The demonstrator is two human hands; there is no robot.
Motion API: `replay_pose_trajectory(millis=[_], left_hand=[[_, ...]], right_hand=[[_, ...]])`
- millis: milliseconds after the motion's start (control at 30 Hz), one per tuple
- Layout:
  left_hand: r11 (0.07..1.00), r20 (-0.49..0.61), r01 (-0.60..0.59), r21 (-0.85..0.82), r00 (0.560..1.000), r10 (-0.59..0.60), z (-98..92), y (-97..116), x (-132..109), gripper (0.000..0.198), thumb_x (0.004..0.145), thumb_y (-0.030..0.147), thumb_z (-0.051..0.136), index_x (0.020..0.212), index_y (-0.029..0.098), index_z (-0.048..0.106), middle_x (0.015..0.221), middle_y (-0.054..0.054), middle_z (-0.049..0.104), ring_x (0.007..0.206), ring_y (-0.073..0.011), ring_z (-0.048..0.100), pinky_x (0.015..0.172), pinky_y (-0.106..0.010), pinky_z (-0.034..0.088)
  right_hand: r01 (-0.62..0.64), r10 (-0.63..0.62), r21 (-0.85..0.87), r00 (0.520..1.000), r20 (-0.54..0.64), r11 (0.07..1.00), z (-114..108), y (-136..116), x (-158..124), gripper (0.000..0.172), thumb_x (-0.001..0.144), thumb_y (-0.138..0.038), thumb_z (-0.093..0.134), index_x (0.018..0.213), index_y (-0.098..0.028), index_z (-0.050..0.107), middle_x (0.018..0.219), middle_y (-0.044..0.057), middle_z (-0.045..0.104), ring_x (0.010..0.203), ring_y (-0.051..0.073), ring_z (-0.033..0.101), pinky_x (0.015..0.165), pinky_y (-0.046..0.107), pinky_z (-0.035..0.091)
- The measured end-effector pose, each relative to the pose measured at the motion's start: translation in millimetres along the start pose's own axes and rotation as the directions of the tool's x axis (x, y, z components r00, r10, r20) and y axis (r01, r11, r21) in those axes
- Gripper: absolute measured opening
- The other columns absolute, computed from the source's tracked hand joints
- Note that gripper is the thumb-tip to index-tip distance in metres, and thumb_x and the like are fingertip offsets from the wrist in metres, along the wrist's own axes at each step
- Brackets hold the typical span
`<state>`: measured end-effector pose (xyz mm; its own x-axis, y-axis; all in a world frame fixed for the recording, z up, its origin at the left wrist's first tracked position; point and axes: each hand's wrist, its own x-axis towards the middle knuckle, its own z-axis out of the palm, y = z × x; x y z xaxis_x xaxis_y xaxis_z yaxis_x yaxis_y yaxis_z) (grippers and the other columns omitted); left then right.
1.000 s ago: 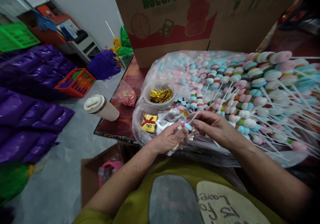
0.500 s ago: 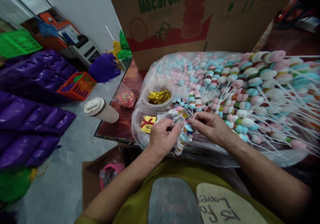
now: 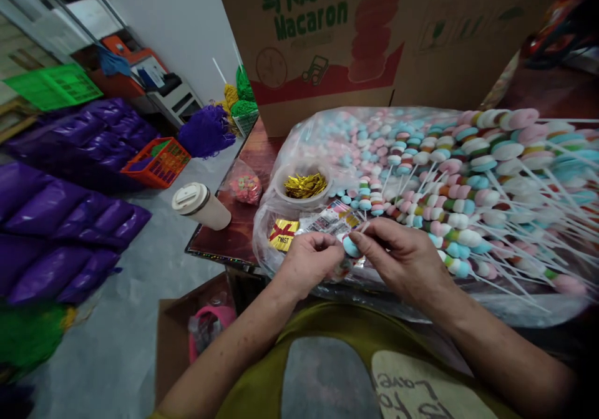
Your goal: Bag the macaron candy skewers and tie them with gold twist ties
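The person is sitting at the edge of a dark reddish wooden table (image 3: 243,219), both hands meeting just in front of their chest. The left hand (image 3: 306,266) is curling closed around the lower end of a skewer of pastel round candies (image 3: 349,247), while the right hand (image 3: 405,260) is pinching the skewer's top, thumb and fingers pressing on a pale blue candy (the thin white stick is poking out just above the fingertips). The skewer is hovering over a clear plastic sheet (image 3: 327,126) that is covering most of the table and carrying a big heap of finished pastel candy skewers (image 3: 472,176). Just beyond the hands, a small clear bowl of gold twist ties (image 3: 305,185) is sitting, and a beige lidded paper cup (image 3: 201,206) is lying tipped near the table's left edge.
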<state>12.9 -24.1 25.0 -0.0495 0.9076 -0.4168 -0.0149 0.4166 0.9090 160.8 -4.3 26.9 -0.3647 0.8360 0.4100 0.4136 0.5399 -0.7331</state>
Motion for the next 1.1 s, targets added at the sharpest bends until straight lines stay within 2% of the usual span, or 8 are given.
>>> replay_pose_trajectory(millis=[200, 300, 467, 567, 667, 767, 900, 1100], left_hand=[[0.983, -0.025, -0.158, -0.093, 0.987, 0.157, 0.6, -1.0, -2.9, 0.010, 0.058, 0.021, 0.059, 0.063, 0.014, 0.056, 0.050, 0.006, 0.050, 0.041, -0.0045, 0.043, 0.043, -0.017, 0.035], [0.970, 0.045, -0.203, -0.132, 0.977, 0.211, -0.6, -10.1, -2.3, 0.011, 0.063, 0.025, 0.058, 0.066, 0.015, 0.053, 0.053, 0.006, 0.049, 0.045, -0.0061, 0.047, 0.048, -0.019, 0.039], [0.910, 0.042, -0.374, 0.181, 0.927, 0.372, -0.7, -25.3, -0.8, 0.005, 0.068, 0.020, 0.054, 0.069, 0.015, 0.055, 0.059, 0.003, 0.051, 0.052, -0.0071, 0.047, 0.051, -0.019, 0.037], [0.954, 0.086, -0.291, 0.070, 0.955, 0.285, -1.5, -27.0, 0.9, 0.007, 0.071, 0.023, 0.052, 0.069, 0.016, 0.051, 0.055, 0.004, 0.051, 0.050, -0.0087, 0.049, 0.051, -0.020, 0.039], [0.975, 0.111, -0.223, -0.011, 0.969, 0.223, -3.7, -25.5, 2.7, 0.008, 0.071, 0.024, 0.051, 0.068, 0.017, 0.048, 0.052, 0.005, 0.049, 0.048, -0.0098, 0.051, 0.050, -0.021, 0.040], [0.925, 0.055, -0.342, 0.169, 0.940, 0.337, -7.2, -23.9, 2.7, 0.004, 0.069, 0.020, 0.050, 0.069, 0.016, 0.051, 0.054, 0.004, 0.049, 0.049, -0.0088, 0.047, 0.050, -0.020, 0.037], [0.785, 0.075, -0.503, 0.363, 0.855, 0.513, -12.5, -24.0, 0.7, 0.005, 0.067, 0.014, 0.050, 0.068, 0.016, 0.054, 0.062, 0.002, 0.053, 0.058, -0.0092, 0.046, 0.056, -0.020, 0.038], [0.774, 0.117, -0.532, 0.344, 0.842, 0.527, -16.4, -25.2, -0.7, 0.006, 0.069, 0.014, 0.048, 0.066, 0.016, 0.053, 0.058, 0.004, 0.048, 0.054, -0.0079, 0.042, 0.053, -0.019, 0.036]], right_hand=[[0.184, -0.184, -0.139, 0.983, 0.012, 0.973, -5.6, -5.2, -1.7, 0.009, 0.084, -0.017, 0.049, 0.076, -0.019, 0.053, 0.073, 0.003, 0.053, 0.066, 0.014, 0.051, 0.058, 0.025, 0.039], [0.132, -0.123, -0.149, 0.990, 0.067, 0.980, -5.2, 1.0, -0.7, 0.003, 0.081, -0.017, 0.050, 0.080, -0.019, 0.052, 0.085, 0.006, 0.053, 0.074, 0.016, 0.053, 0.062, 0.026, 0.041], [0.055, -0.025, -0.266, 0.993, 0.114, 0.962, 9.1, 9.4, -2.1, 0.008, 0.076, -0.014, 0.048, 0.083, -0.019, 0.050, 0.079, 0.004, 0.052, 0.065, 0.015, 0.051, 0.053, 0.025, 0.036], [0.017, 0.002, -0.339, 0.998, 0.057, 0.941, 15.1, 8.5, -0.6, 0.007, 0.075, -0.015, 0.047, 0.081, -0.018, 0.050, 0.082, 0.005, 0.052, 0.064, 0.015, 0.050, 0.052, 0.026, 0.035], [-0.051, 0.078, -0.173, 0.985, 0.156, 0.984, 13.9, 7.7, 4.0, 0.008, 0.076, -0.017, 0.047, 0.083, -0.018, 0.051, 0.079, 0.004, 0.054, 0.058, 0.012, 0.048, 0.051, 0.025, 0.035], [-0.128, 0.133, -0.035, 0.952, 0.274, 0.991, 10.6, 7.3, 8.6, 0.010, 0.076, -0.020, 0.049, 0.085, -0.018, 0.054, 0.072, 0.000, 0.054, 0.050, 0.010, 0.043, 0.047, 0.023, 0.034], [-0.147, 0.161, -0.075, 0.959, 0.233, 0.986, 9.9, 4.6, 12.1, 0.012, 0.072, -0.018, 0.051, 0.084, -0.018, 0.055, 0.073, 0.001, 0.055, 0.049, 0.009, 0.041, 0.045, 0.023, 0.032], [-0.245, 0.250, -0.052, 0.933, 0.259, 0.968, 18.6, 8.9, 17.0, 0.012, 0.070, -0.026, 0.054, 0.080, -0.018, 0.054, 0.063, -0.002, 0.050, 0.049, 0.010, 0.040, 0.045, 0.023, 0.031]])
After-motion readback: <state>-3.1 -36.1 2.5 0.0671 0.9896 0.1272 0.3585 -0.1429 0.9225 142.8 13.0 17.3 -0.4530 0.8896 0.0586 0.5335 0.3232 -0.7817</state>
